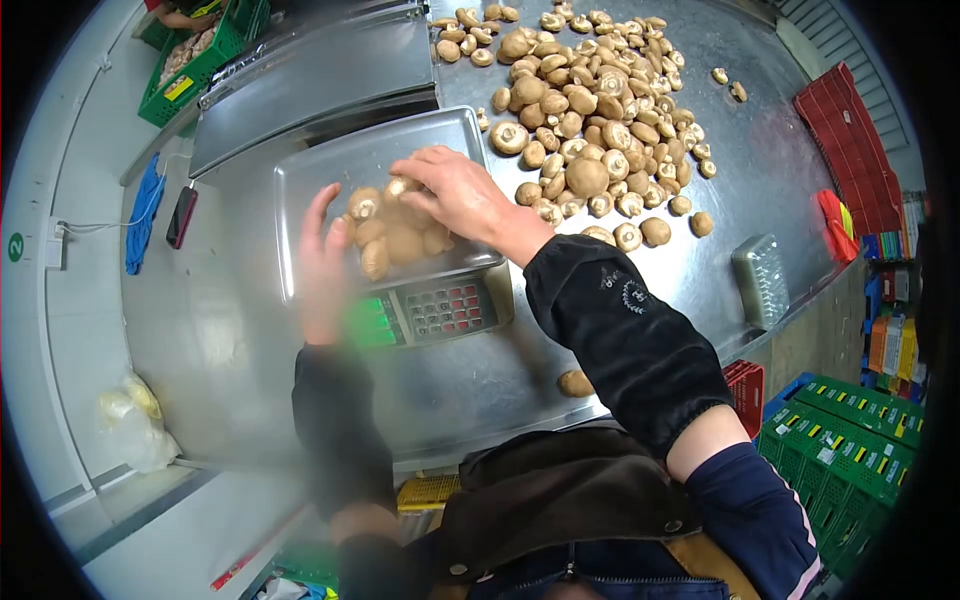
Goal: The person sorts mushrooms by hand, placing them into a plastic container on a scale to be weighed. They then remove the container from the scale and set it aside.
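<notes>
Brown mushrooms (374, 258) lie heaped on the metal pan (300, 180) of a weighing scale. Over the heap, the thumb and fingers of my right hand (462, 192) close around a mushroom (399, 188) at its upper edge. My left hand (324, 262), blurred by motion, is at the left side of the heap with thumb and fingers apart and nothing visible between them. Below the pan are the scale's keypad (445, 310) and its green-lit display (372, 322).
A large pile of mushrooms (587, 178) covers the steel table (470, 380) beyond the scale. One mushroom (576, 383) lies near the front edge. Clear plastic trays (760, 282) stand at right, a phone (182, 217) at left. Green crates (845, 450) are stacked below right.
</notes>
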A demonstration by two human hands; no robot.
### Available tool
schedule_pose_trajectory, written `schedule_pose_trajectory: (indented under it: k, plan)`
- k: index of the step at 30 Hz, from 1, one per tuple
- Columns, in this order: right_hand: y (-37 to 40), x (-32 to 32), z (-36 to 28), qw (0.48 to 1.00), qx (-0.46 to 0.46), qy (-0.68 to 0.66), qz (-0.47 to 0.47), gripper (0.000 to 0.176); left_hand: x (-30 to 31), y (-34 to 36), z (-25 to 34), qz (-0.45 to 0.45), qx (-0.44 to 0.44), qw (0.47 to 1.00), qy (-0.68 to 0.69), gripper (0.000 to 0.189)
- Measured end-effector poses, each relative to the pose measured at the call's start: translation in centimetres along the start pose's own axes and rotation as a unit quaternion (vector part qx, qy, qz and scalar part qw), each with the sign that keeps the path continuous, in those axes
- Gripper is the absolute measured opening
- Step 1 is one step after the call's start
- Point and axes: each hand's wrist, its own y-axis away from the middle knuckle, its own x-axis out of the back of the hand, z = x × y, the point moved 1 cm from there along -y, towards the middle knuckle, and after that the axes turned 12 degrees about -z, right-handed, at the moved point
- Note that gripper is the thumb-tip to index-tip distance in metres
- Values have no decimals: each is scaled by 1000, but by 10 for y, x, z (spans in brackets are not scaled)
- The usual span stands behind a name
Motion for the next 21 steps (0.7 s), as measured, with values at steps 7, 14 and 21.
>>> schedule_pose_trajectory:
  k: [7, 14, 21]
  plan:
    - [2, 6, -20, 990, 70, -45, 114, 27, -11, 1, -4, -25, -5, 997, -76, 49]
    - [15, -21, -12, 988, 130, 67, 50, 41, -26, -1, -13, -19, -65, 980, -188, 45]
    - [76, -9, -18, 997, -3, 73, -15, 41, -36, 0, -10, -17, -57, 967, -247, 42]
